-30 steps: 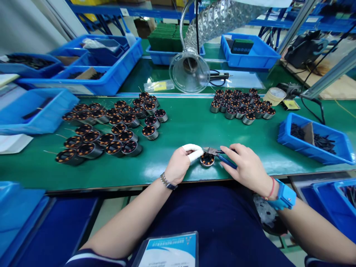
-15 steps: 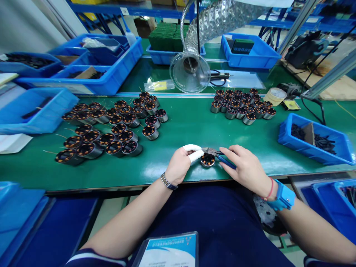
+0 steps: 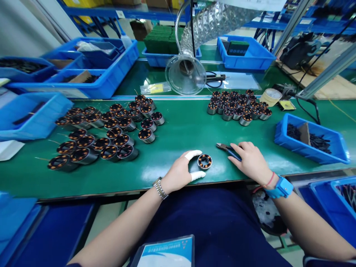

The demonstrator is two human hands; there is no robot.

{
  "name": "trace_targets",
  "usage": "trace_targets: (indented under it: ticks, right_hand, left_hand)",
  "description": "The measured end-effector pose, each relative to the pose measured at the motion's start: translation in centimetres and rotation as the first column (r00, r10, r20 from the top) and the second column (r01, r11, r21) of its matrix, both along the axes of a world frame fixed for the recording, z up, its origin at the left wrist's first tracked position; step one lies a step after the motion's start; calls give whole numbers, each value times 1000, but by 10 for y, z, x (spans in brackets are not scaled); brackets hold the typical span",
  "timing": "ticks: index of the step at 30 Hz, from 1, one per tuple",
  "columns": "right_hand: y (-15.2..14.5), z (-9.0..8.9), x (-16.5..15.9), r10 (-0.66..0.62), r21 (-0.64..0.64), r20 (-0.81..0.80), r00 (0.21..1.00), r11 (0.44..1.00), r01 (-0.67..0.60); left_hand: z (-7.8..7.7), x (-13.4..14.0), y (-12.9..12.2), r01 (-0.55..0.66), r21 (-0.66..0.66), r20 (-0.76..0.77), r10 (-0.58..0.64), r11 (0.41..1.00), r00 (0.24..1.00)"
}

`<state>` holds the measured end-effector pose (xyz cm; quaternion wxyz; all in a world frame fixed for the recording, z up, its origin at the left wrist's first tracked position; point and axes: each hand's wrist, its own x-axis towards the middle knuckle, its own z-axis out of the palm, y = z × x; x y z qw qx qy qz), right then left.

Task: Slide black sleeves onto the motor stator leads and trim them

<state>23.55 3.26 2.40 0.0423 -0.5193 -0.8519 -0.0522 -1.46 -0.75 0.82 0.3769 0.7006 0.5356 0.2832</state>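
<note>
One motor stator [image 3: 205, 162], a steel ring with copper coils inside, stands on the green bench near its front edge. My left hand [image 3: 180, 171], white covers on its fingertips, is spread around the left side of this stator. Thumb and forefinger are apart and I see no firm grip. To the right, my right hand [image 3: 251, 161] has its fingers on the handles of blue-handled cutting pliers [image 3: 222, 147]. The pliers lie low over the bench, their jaws pointing left, apart from the stator.
Many stators [image 3: 111, 129], some with loose wire ends, stand at the left. A tighter group of stators [image 3: 239, 105] is at the back right. A blue bin [image 3: 311, 148] of black parts sits at right. A clear fume hood [image 3: 185, 76] hangs at the back.
The pliers have moved away from the stator to the right, down toward the bench. My left hand's pinched fingers have parted and come down around the stator.
</note>
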Motion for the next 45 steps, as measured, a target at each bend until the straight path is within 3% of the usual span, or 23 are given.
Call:
trace_targets:
  ticks: [4,8,12,15,17,20,24,27,31,35,38,41,43,45]
  right_hand:
    - [-9,-1,-11,110,88,-119,987,991,-100]
    - [-32,1,-44,313,58,-245,918,949,-308]
    - [-41,-5,-69,295,11,-214,931,954,-300]
    - [-30,-5,-65,274,15,-245,930,960,-279]
    - [-16,2,-49,178,36,-259,949,984,-174]
    - [13,14,-13,-140,64,-210,968,986,157]
    - [57,17,32,-534,28,-75,842,843,537]
    - [83,8,47,-600,2,-59,798,799,601]
    - [99,-2,46,-593,5,-103,798,802,597]
    - [90,11,61,-550,30,-147,822,828,560]
    - [80,30,96,-535,67,-164,829,832,550]
    - [78,42,139,-587,60,-133,798,799,598]
    - [82,44,161,-584,30,-136,800,805,593]
    - [91,41,172,-575,52,-182,798,805,591]
  left_hand:
    - [-1,2,0,25,69,-109,-17,997,994]
    - [-2,4,-1,36,92,-101,-27,995,995]
    - [-5,3,-4,30,101,-120,-18,994,993]
    - [-9,0,-5,-11,59,-151,19,998,988]
    - [-10,-1,-6,-30,33,-157,35,999,987]
    - [-11,-1,-6,-31,30,-155,36,999,987]
    - [-11,1,-6,-25,54,-140,33,998,990]
    - [-11,2,-5,-26,70,-130,35,997,991]
    - [-11,2,-5,-31,76,-133,41,997,990]
    - [-5,-17,-3,-77,91,-236,97,993,967]
    - [8,-53,5,-196,324,-366,314,925,876]
    - [23,-94,20,-261,513,-504,533,818,679]
    - [30,-112,31,-259,520,-624,569,814,536]
    - [34,-120,40,-200,458,-737,496,866,459]
